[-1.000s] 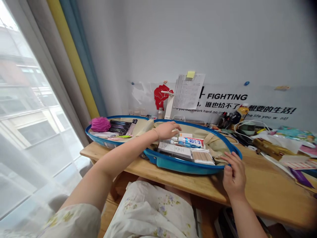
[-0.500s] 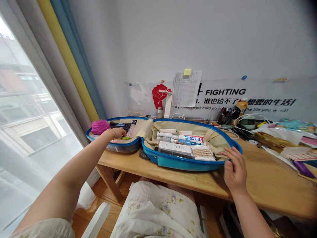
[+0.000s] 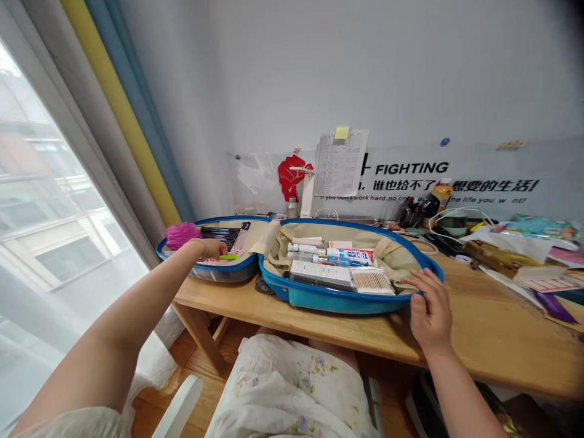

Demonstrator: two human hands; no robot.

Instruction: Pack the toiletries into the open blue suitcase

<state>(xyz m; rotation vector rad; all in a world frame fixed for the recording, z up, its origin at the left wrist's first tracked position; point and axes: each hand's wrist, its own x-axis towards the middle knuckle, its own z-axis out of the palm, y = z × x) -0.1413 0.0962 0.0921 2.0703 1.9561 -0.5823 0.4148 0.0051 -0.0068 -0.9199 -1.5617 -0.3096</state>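
An open blue suitcase (image 3: 337,304) with beige lining lies across the wooden desk, its two halves side by side. My left hand (image 3: 213,248) reaches into the left half, fingers bunched and partly hidden; whatever they hold cannot be made out. A bright green item (image 3: 229,257) shows beside its fingertips. Around it are a pink mesh bath puff (image 3: 182,233) and black packaged items (image 3: 221,235). My right hand (image 3: 431,310) rests at the right rim, fingers spread over the edge. The right half holds a toothpaste box (image 3: 353,254), a white box (image 3: 320,272) and a pack of cotton swabs (image 3: 371,281).
Clutter covers the desk's right side: a gold pouch (image 3: 495,258), a purple item (image 3: 555,307), papers and a white cable. An orange-capped bottle (image 3: 440,198) stands near the wall. Curtains and a window are at left, a white chair arm (image 3: 180,404) below.
My left hand has shifted slightly left and lower within the left half. The right hand stays at the rim. The view has moved a little.
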